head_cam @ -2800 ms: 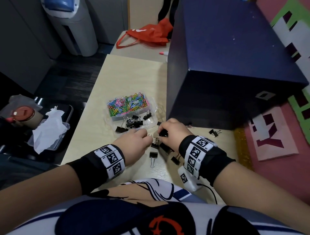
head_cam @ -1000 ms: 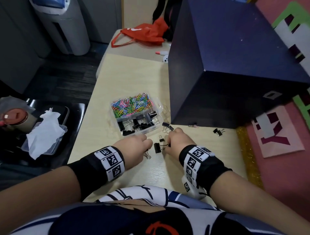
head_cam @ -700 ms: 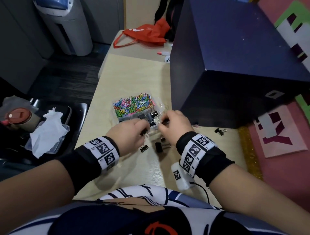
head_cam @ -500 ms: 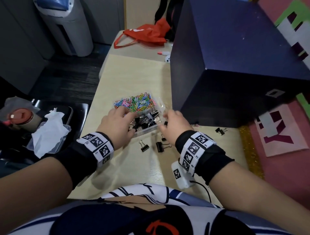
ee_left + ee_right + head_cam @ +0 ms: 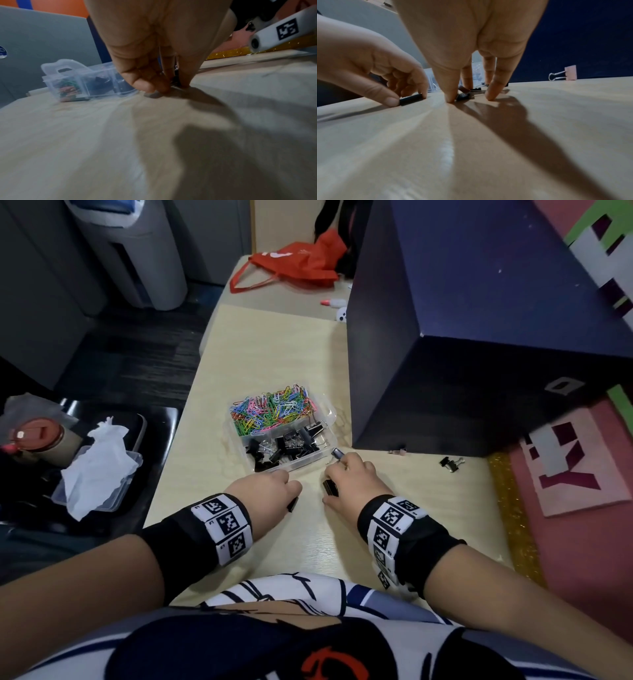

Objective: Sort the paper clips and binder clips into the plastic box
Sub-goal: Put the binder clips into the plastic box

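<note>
A clear plastic box [image 5: 329, 419] stands mid-table, coloured paper clips [image 5: 274, 409] in its far compartment and black binder clips [image 5: 287, 446] in the near one. Just in front of it, my left hand [image 5: 291, 498] pinches a black binder clip [image 5: 293, 505] lying on the table, between thumb and forefinger [image 5: 423, 93]. My right hand [image 5: 327, 489] has its fingertips down around another black binder clip [image 5: 330, 486], thumb [image 5: 449, 97] against it. A further clip [image 5: 337, 453] sits by the right fingertips. The left wrist view shows the left fingers [image 5: 147, 83] closed on the dark clip [image 5: 175, 79].
A big dark blue box [image 5: 479, 337] fills the table's right side. At its foot lie a small pink binder clip [image 5: 571, 73] and a black one [image 5: 451, 463]. A red bag [image 5: 294, 265] lies at the back. A black tray [image 5: 161, 460] with tissue stands left of the table.
Both hands have drawn back from the plastic box toward me. They have come down on the two black binder clips lying in front of it and now grip them.
</note>
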`<action>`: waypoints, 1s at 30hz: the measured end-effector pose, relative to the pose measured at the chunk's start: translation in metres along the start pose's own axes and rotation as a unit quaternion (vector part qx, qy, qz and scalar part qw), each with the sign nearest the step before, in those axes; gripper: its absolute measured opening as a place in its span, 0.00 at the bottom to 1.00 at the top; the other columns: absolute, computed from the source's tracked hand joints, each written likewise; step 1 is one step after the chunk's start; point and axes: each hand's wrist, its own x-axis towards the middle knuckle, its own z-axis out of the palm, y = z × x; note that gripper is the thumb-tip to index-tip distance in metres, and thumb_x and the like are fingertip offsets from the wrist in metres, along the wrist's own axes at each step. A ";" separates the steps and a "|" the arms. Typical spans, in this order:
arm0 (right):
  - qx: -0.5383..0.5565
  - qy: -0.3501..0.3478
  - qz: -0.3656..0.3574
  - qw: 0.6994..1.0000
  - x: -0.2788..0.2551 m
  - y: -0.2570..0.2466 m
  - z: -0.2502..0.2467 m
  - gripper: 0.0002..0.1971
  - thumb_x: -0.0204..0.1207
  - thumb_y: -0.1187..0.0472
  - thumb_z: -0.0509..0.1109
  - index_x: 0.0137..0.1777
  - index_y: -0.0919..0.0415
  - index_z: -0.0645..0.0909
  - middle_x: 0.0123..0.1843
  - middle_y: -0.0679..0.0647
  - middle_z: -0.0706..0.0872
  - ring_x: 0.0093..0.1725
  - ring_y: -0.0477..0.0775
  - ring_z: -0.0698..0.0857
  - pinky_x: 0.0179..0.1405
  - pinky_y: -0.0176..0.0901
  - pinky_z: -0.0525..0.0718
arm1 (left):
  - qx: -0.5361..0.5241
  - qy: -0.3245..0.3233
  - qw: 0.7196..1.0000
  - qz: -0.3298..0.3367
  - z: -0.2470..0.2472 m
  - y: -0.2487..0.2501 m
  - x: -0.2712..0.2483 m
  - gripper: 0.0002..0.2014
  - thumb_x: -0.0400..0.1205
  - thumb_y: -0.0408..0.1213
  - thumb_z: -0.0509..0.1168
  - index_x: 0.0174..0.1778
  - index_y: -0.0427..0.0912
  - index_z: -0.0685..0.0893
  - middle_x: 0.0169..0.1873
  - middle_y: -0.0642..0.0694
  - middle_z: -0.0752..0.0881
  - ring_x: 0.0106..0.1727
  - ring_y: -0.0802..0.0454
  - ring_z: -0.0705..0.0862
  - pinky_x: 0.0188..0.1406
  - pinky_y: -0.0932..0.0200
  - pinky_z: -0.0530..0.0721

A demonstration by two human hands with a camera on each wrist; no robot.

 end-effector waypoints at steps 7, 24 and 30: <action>0.013 0.001 0.005 1.000 0.006 0.000 -0.003 0.24 0.76 0.50 0.70 0.70 0.55 0.72 0.67 0.56 0.70 0.69 0.60 0.68 0.67 0.51 0.72 | 0.004 0.022 1.000 -0.007 -0.006 0.001 -0.006 0.18 0.81 0.47 0.58 0.64 0.44 0.74 0.59 0.45 0.78 0.55 0.40 0.83 0.45 0.50 0.82; 0.132 0.150 -0.044 0.979 0.010 -0.014 -0.038 0.23 0.71 0.41 0.74 0.59 0.56 0.77 0.56 0.52 0.79 0.56 0.52 0.80 0.55 0.43 0.76 | -0.136 0.168 0.968 -0.124 -0.019 -0.041 -0.006 0.20 0.82 0.46 0.60 0.70 0.47 0.71 0.58 0.43 0.81 0.55 0.41 0.83 0.50 0.49 0.83; 0.093 0.115 0.000 0.989 0.013 -0.011 -0.038 0.20 0.79 0.47 0.66 0.67 0.56 0.74 0.67 0.56 0.76 0.64 0.59 0.77 0.64 0.48 0.75 | -0.118 0.204 0.968 -0.091 -0.019 -0.034 -0.007 0.15 0.80 0.42 0.59 0.62 0.44 0.78 0.52 0.42 0.83 0.52 0.38 0.83 0.45 0.49 0.83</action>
